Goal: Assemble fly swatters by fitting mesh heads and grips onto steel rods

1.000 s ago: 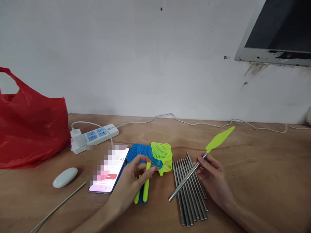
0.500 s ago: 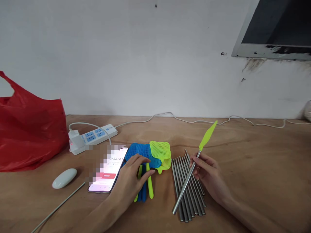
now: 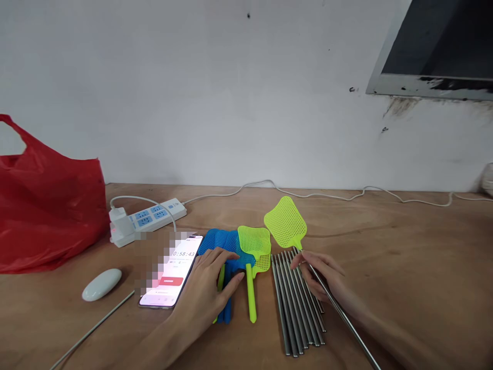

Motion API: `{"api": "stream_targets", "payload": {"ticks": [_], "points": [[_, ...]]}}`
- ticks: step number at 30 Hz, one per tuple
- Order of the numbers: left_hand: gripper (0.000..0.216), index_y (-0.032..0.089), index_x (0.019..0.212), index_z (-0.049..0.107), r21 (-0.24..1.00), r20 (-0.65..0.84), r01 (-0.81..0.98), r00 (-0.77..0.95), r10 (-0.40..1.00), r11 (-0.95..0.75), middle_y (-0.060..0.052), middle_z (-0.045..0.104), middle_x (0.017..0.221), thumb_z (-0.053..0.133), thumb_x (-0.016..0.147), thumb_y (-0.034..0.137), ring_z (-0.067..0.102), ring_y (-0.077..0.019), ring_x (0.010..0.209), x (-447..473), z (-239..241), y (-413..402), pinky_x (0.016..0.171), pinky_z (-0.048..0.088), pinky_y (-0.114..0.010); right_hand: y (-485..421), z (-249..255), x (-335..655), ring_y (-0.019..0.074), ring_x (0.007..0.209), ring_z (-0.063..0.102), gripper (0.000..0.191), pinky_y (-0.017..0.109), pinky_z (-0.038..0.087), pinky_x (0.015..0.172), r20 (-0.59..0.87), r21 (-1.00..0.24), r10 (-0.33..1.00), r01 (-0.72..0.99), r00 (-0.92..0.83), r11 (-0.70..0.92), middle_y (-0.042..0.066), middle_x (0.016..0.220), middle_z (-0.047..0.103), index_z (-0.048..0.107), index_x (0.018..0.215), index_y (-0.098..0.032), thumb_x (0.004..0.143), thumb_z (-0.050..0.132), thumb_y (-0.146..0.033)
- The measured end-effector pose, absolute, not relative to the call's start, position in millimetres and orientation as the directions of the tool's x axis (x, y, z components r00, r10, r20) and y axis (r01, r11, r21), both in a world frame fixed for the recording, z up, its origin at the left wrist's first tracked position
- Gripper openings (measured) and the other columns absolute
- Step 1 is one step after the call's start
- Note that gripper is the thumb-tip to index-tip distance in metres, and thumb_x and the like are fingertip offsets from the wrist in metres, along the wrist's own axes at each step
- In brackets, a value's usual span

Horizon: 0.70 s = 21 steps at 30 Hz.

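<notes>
My right hand (image 3: pixel 323 280) is closed on a thin metal rod (image 3: pixel 346 321) that carries a yellow-green fly swatter head (image 3: pixel 285 223). The head stands up over the table, face towards me, and the rod runs down to the lower right. My left hand (image 3: pixel 210 288) lies with fingers stretched out on a pile of blue and green swatter parts (image 3: pixel 231 246), next to a loose green handle (image 3: pixel 251 293). A bundle of several metal rods (image 3: pixel 296 303) lies between my hands.
A lit phone (image 3: pixel 171 277) lies left of my left hand. Further left are a white oval object (image 3: pixel 102 283), a power strip (image 3: pixel 146 216) with a white cable (image 3: pixel 308 194), and a red plastic bag (image 3: pixel 46 205). One thin rod (image 3: pixel 92 329) lies at the front left.
My right hand has turned the rod, so the swatter head now faces me and the rod points down-right. The green handle has slid right, out from under my left fingers.
</notes>
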<state>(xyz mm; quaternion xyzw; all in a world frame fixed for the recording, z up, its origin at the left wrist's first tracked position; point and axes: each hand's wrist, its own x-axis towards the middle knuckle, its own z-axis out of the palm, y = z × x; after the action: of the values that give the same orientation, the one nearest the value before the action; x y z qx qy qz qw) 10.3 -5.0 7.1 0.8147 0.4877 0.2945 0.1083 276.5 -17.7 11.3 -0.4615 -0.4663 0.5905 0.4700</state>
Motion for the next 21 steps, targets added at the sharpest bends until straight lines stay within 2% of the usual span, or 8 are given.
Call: {"api": "stream_targets", "payload": {"ticks": [6,10,13,16,18,21], "points": [[0.019,0.026,0.113,0.063,0.435,0.387,0.643,0.498,0.776,-0.630,-0.007,0.062,0.120,0.056,0.095,0.027,0.056,-0.0297,0.111,15,9,-14,0.093,0.044,-0.047,-16,10,283,0.0041,0.029,0.015,0.049,0.018,0.015,0.029,-0.170,-0.981,0.954,-0.053,-0.247,-0.189,-0.012,0.035,0.031,0.065,0.076,-0.017,0.081,0.057,-0.065],[0.019,0.025,0.115,0.060,0.528,0.403,0.562,0.494,0.770,-0.637,-0.007,0.062,0.119,0.053,0.097,0.026,0.056,-0.0276,0.112,17,13,-21,0.095,0.044,-0.043,-16,9,283,0.0050,0.030,0.015,0.053,0.020,0.012,0.031,-0.189,-0.982,0.947,0.041,-0.261,-0.185,-0.011,0.035,0.029,0.054,0.060,-0.021,0.078,0.058,-0.071],[0.019,0.025,0.114,0.057,0.702,0.378,0.483,0.371,0.848,-0.524,-0.006,0.063,0.115,0.047,0.101,0.033,0.057,-0.0255,0.110,15,17,-22,0.094,0.045,-0.039,-19,5,282,0.0063,0.039,0.024,0.057,0.021,0.018,0.037,-0.176,-0.984,0.956,0.064,-0.235,-0.165,-0.008,0.045,0.034,0.045,0.056,-0.022,0.075,0.061,-0.073],[0.028,0.026,0.122,0.053,0.872,0.285,0.336,0.247,0.926,-0.357,-0.005,0.064,0.112,0.039,0.104,0.042,0.058,-0.0242,0.109,13,20,-23,0.096,0.044,-0.039,-23,2,283,0.0085,0.048,0.028,0.059,0.023,0.022,0.045,-0.119,-0.986,0.949,0.143,-0.293,-0.080,-0.007,0.052,0.035,0.040,0.056,-0.021,0.083,0.053,-0.071],[0.034,0.025,0.127,0.050,0.935,0.207,0.238,0.229,0.951,-0.261,-0.004,0.065,0.106,0.038,0.103,0.047,0.060,-0.0233,0.104,13,20,-22,0.096,0.045,-0.038,-27,5,284,0.0096,0.049,0.029,0.058,0.025,0.024,0.049,-0.074,-0.961,0.924,0.274,-0.376,0.035,-0.006,0.051,0.034,0.039,0.056,-0.021,0.092,0.042,-0.067],[0.040,0.024,0.130,0.050,0.979,0.125,0.128,0.253,0.959,-0.161,-0.003,0.066,0.100,0.048,0.099,0.049,0.062,-0.0214,0.093,15,19,-21,0.088,0.051,-0.034,-32,13,282,0.0101,0.050,0.027,0.057,0.027,0.022,0.049,-0.053,-0.888,0.889,0.428,-0.455,0.166,-0.006,0.054,0.032,0.036,0.059,-0.022,0.096,0.034,-0.066]]}}
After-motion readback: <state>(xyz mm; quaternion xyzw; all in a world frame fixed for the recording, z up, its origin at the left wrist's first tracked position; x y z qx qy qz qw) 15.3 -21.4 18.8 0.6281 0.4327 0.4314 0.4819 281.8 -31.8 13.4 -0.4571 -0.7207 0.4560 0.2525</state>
